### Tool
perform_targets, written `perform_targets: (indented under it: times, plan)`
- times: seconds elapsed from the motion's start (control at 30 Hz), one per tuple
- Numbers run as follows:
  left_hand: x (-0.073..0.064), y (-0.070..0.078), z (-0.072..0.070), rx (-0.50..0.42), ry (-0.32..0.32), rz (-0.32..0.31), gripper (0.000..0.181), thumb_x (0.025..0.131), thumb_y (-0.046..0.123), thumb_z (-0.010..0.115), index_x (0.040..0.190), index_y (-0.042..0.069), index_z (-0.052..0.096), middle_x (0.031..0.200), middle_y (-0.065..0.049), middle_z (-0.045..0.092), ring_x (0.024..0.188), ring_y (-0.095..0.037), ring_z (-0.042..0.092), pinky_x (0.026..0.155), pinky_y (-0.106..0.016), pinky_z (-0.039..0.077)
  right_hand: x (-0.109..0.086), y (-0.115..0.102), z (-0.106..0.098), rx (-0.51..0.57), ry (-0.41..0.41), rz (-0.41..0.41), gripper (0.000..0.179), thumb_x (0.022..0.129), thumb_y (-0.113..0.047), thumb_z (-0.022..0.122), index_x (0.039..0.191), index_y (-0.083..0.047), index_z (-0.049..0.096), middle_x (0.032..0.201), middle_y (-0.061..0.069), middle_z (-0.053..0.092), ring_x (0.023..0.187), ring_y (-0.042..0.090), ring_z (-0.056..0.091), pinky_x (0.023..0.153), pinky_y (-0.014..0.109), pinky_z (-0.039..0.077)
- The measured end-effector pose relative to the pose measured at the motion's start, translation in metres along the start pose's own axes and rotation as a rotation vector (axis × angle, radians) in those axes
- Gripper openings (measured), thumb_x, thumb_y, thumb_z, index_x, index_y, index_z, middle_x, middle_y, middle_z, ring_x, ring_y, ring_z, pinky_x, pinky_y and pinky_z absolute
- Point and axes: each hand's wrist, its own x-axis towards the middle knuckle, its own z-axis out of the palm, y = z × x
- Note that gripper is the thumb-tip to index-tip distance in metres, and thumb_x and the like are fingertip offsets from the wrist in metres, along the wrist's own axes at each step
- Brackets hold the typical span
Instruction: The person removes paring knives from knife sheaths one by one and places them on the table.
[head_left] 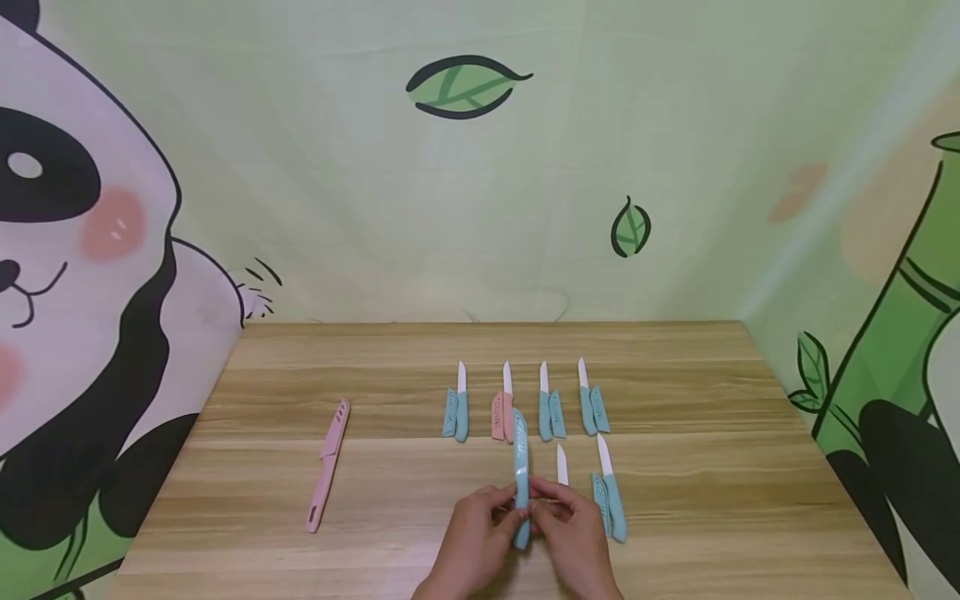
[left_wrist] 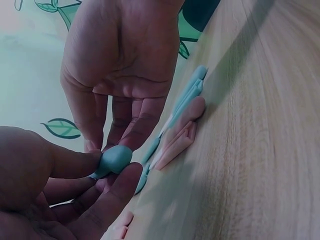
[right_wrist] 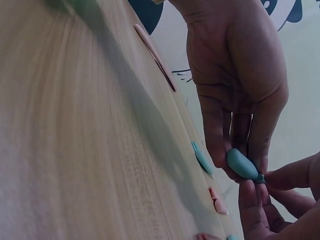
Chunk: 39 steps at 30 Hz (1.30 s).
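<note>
Both hands hold a blue paring knife point(head_left: 521, 450) in its blue sheath, upright in the head view near the front middle of the table. My left hand point(head_left: 476, 533) pinches it from the left between thumb and fingers. From the right, my right hand point(head_left: 573, 533) pinches it at about the same height. The rounded handle end point(left_wrist: 117, 159) shows between the fingertips in the left wrist view. Just beyond the right hand a white blade point(head_left: 562, 464) sticks out, its lower part hidden. To the right lies a bare blue knife point(head_left: 614, 504) with its sheath point(head_left: 601, 502).
Along the back lie bare white-bladed knives with sheaths beside them: a blue one point(head_left: 462, 412), a pink one point(head_left: 508, 412), another blue one point(head_left: 544, 412) and a slanted blue one point(head_left: 587, 408). A sheathed pink knife point(head_left: 328, 467) lies apart on the left of the wooden table point(head_left: 225, 483).
</note>
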Motion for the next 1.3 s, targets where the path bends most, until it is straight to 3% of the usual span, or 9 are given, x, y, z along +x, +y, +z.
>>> perform_targets:
  times: [0.53, 1.3]
  plan:
    - [-0.0013, 0.002, -0.0006, 0.001, -0.002, -0.001, 0.039, 0.095, 0.019, 0.075, 0.13, 0.003, 0.071, 0.092, 0.003, 0.072, 0.082, -0.002, 0.059, 0.068, -0.019, 0.048, -0.0016, -0.0019, 0.0001, -0.005, 0.019, 0.024, 0.032, 0.094, 0.001, 0.068, 0.126, 0.0, 0.071, 0.119, 0.019, 0.072, 0.099, 0.022, 0.073, 0.075, 0.027, 0.063]
    - [-0.0025, 0.0015, 0.0006, 0.005, 0.003, -0.003, 0.039, 0.094, 0.019, 0.075, 0.13, 0.002, 0.071, 0.091, 0.004, 0.071, 0.082, -0.001, 0.059, 0.068, -0.018, 0.049, -0.0016, 0.0015, 0.0003, -0.012, 0.018, -0.005, 0.032, 0.093, 0.003, 0.068, 0.125, 0.003, 0.071, 0.117, 0.021, 0.073, 0.088, 0.01, 0.071, 0.073, 0.025, 0.063]
